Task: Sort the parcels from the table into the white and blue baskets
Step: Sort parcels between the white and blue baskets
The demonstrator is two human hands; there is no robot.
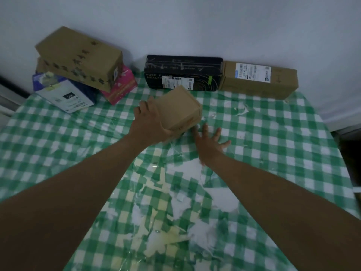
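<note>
No basket shows in this view; the parcels sit on the checked tablecloth [273, 145] along the wall. At eleven o'clock a long cardboard box [78, 55] lies tilted on a pink box [121, 87] and a blue-and-white box [64, 92]. At twelve stands a black box [183, 73], with a labelled brown box [257, 81] touching it at one o'clock. Both arms reach forward. The left hand [148, 124] grips a small brown parcel [179, 108], fingers along its left face and thumb under its near edge, the parcel tipped. The right hand [209, 141] is spread, fingers straight, holding nothing, just beside the parcel at five o'clock.
</note>
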